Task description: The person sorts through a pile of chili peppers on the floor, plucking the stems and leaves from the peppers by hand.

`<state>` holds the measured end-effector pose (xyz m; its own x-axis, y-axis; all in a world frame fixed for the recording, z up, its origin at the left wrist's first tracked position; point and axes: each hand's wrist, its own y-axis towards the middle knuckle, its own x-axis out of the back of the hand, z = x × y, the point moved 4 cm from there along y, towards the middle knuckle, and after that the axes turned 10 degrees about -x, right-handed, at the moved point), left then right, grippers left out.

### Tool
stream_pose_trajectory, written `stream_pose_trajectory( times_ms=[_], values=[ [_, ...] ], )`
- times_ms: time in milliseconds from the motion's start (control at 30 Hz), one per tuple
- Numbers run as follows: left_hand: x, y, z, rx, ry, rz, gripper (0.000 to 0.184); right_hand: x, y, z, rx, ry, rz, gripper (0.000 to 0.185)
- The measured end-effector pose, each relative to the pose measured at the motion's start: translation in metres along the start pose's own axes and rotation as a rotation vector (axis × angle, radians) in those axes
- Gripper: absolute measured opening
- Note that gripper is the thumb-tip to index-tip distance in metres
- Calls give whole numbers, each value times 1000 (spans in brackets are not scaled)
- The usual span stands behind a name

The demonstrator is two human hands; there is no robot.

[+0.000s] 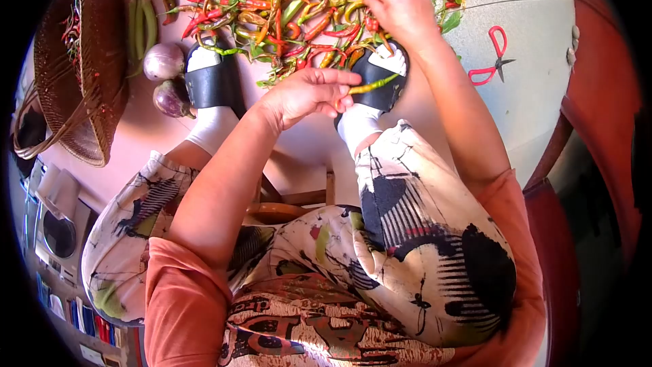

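Note:
My left hand [305, 97] is closed on a slim yellow-green chili pepper [375, 86], pinched between thumb and fingers, its thin end pointing right. At the right part of a loose pile of red, green and orange chili peppers [272, 10], my right hand [402, 10] reaches in with fingers slightly apart, touching or just above the peppers. Whether it has hold of one is not clear. The pile lies on the pale floor in front of my feet, in black sandals [212, 85] and white socks.
A brown wicker basket [102, 61] with some red chilies in it lies tilted at the left. Beside it are long green vegetables [141, 24] and two purple eggplants [164, 61]. Red-handled scissors [499, 61] lie open at the right. Red furniture [604, 109] borders the right side.

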<state>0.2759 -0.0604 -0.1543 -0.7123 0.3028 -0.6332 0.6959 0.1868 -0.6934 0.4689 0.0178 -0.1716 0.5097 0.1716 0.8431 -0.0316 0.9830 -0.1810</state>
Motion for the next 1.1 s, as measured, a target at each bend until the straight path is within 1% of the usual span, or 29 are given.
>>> stream_pose_trajectory(
  times_ms=[33,67,100,167,200,233,300,333,433,467,500,567,600,633,700,733,767,800,833,867,967,1033,1100],
  values=[
    [-4,-1,1,21,-20,102,30,7,1,-6,-39,5,-4,16],
    [-5,-2,3,71,-60,131,31,12,0,-12,-116,-41,21,16],
    [-7,-1,4,69,-62,134,31,16,0,-12,-116,-44,22,16],
    [-14,-1,10,132,0,268,32,24,-1,-12,-137,-108,-38,15],
    [-19,-2,11,164,32,315,30,23,-2,-8,-104,-39,-64,16],
    [-23,-1,12,164,32,317,30,16,-1,-8,-105,-40,-64,16],
    [-35,-2,19,209,213,430,29,-3,0,6,187,-57,-15,17],
    [-39,-2,20,198,224,460,28,-8,-2,11,127,-136,63,17],
    [-49,-2,14,158,228,424,28,-18,1,9,87,-215,60,16],
    [-54,-3,11,155,196,430,29,-18,1,4,69,-200,112,17],
    [-54,-2,12,155,196,428,29,-10,2,3,71,-199,112,17],
    [-54,2,13,111,412,480,27,8,5,-2,23,134,150,21],
    [-52,3,14,108,413,484,27,12,6,-9,-75,236,154,28],
    [-44,4,12,61,520,362,24,18,3,-16,-235,385,216,27],
    [-29,11,9,-28,707,150,17,18,-5,-33,-424,1051,72,23],
    [-23,13,9,-6,643,136,17,20,-10,-40,-506,1106,91,20],
    [-16,14,9,17,578,119,17,22,-15,-44,-508,1104,91,20],
    [-16,12,4,18,577,119,17,20,-20,-47,-544,1250,140,19],
    [-13,10,-2,24,460,39,16,15,-24,-48,-578,1397,190,18],
    [-11,8,-7,29,341,-40,16,10,-28,-49,-617,1507,184,15],
    [-5,7,-17,-29,287,-107,14,7,-35,-43,-671,1538,242,13],
    [-3,9,-17,-32,248,-141,12,11,-35,-35,-669,1532,278,13],
    [1,11,-16,-62,57,-252,10,13,-35,-27,-671,1573,294,13]
  ],
)
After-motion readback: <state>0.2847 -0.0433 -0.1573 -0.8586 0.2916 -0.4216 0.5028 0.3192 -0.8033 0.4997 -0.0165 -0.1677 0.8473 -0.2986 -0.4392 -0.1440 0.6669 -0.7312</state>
